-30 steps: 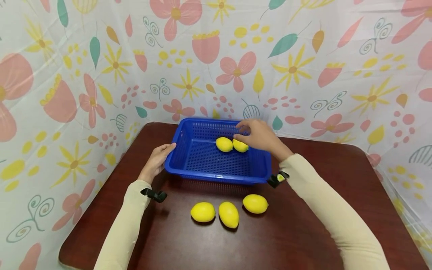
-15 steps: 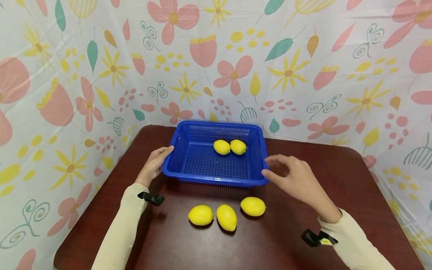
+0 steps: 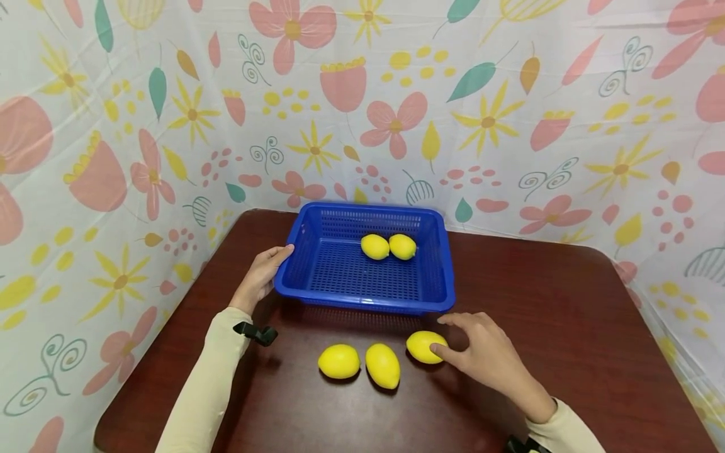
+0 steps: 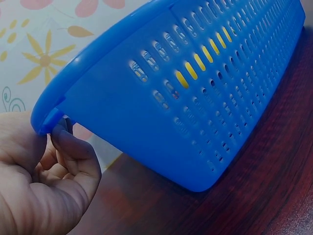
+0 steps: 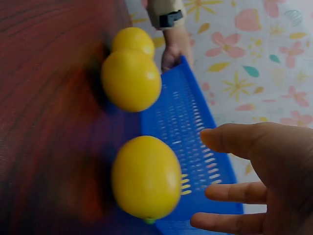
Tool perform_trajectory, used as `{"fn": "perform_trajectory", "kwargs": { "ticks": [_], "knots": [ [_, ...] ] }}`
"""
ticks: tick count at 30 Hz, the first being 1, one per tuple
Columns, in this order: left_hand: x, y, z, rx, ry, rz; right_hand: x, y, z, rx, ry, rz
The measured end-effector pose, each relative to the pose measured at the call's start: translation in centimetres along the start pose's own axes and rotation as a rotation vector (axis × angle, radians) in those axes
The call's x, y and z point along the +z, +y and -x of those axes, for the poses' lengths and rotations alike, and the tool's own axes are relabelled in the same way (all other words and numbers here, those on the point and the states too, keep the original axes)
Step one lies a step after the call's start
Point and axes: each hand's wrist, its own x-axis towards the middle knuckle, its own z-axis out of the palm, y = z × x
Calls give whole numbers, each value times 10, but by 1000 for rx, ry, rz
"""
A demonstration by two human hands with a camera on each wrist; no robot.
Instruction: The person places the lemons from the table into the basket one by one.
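My left hand (image 3: pixel 260 276) grips the left rim of a blue plastic basket (image 3: pixel 362 303), thumb on top and fingers curled under the edge, as the left wrist view shows. Two yellow lemons (image 3: pixel 375 247) lie side by side inside the basket. In front of it, three more lemons rest on the table: a left one (image 3: pixel 338 361), a middle one (image 3: pixel 382 365) and a right one (image 3: pixel 425 347). My right hand (image 3: pixel 489 355) hovers over the right lemon with thumb and fingers spread apart. In the right wrist view the fingers (image 5: pixel 234 193) stand apart from that lemon (image 5: pixel 146 178).
The dark red-brown wooden table (image 3: pixel 544 302) reaches back to a floral curtain (image 3: pixel 510 182) along the rear and left. Black camera straps (image 3: pixel 256 333) sit on both sleeved wrists.
My right hand has come out of the basket, leaving a lemon there, swung right and then moved to the right lemon on the table. The left hand keeps its hold on the rim.
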Motion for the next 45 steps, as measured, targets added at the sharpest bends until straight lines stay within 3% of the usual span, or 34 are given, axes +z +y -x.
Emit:
{"fn": "perform_trajectory", "kwargs": {
  "ticks": [13,21,27,35,45],
  "knots": [
    [0,-2,-2,-2,11,7,28,7,-3,-37,-66,65],
    [1,0,0,0,0,0,36,11,-3,-63,-96,50],
    [2,0,0,5,1,5,40,13,0,-81,-59,35],
    [1,-1,0,4,5,3,31,4,2,-110,-10,-3],
    [0,0,0,0,4,14,1,-18,-1,-169,-18,-16]
  ]
}}
